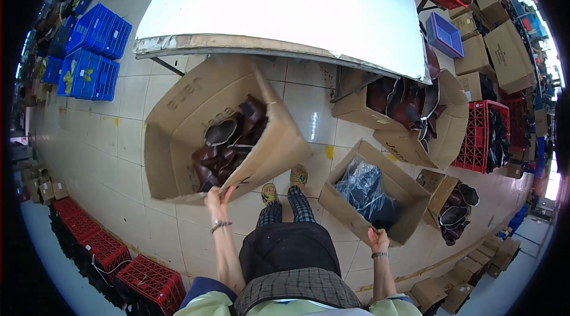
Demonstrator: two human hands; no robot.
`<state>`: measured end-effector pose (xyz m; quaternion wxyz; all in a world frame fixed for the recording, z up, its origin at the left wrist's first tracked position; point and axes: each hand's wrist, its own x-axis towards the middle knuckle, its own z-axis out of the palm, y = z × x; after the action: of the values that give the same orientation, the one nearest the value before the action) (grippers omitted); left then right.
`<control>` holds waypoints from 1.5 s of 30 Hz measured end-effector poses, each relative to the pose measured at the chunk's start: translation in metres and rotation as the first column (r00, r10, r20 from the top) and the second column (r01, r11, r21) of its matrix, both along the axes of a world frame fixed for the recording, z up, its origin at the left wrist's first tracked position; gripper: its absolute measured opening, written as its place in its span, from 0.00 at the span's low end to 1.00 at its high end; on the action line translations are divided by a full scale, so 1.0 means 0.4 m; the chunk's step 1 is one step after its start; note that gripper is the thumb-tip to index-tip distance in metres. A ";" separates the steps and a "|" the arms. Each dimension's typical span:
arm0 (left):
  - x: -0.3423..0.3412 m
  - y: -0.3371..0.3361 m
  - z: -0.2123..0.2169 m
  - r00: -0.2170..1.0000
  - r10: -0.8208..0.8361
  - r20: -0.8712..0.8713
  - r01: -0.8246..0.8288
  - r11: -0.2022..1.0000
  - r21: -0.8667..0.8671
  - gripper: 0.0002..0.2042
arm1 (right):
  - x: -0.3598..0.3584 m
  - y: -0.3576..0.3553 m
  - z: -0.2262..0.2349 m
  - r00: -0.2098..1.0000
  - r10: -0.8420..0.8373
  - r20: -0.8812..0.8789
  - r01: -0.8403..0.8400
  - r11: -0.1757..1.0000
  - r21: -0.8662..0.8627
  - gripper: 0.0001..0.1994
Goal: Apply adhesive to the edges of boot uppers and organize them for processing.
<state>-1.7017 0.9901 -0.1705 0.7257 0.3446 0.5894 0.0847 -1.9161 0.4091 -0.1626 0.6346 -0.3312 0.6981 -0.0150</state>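
Note:
My left hand is closed on the near edge of a large, tall cardboard box, which stands on the floor to my left, its far part by the table's edge. Dark brown leather pieces, some with pale rims, lie in a heap inside it. On the other side, my right hand grips the near rim of a smaller cardboard box. That box holds a bundle in clear plastic film and something dark beside it.
A white-topped table stands ahead. To the right are a cardboard box of brown leather pieces, a red crate and another small box. Blue crates stand at far left, red crates at near left.

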 end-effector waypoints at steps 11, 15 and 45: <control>0.431 -0.420 -0.296 0.922 -0.306 0.238 0.375 0.861 -0.344 0.07 | -0.160 0.064 0.125 0.999 -0.021 -0.026 0.022 0.999 0.026 0.07; 0.420 -0.394 -0.364 0.793 -0.590 0.152 0.608 0.756 -0.241 0.31 | -0.125 0.173 0.127 1.000 -0.012 -0.014 0.013 1.000 0.023 0.07; -0.133 0.618 -0.223 0.878 -0.352 -0.323 0.475 0.716 0.511 0.49 | 0.425 1.749 -0.073 0.855 0.407 0.320 -0.516 0.613 0.599 0.09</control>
<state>-1.7547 1.2372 -0.2597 0.5230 0.6780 0.5133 0.0582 -1.7462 1.1088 -0.1917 0.7428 -0.2491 0.4964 0.3740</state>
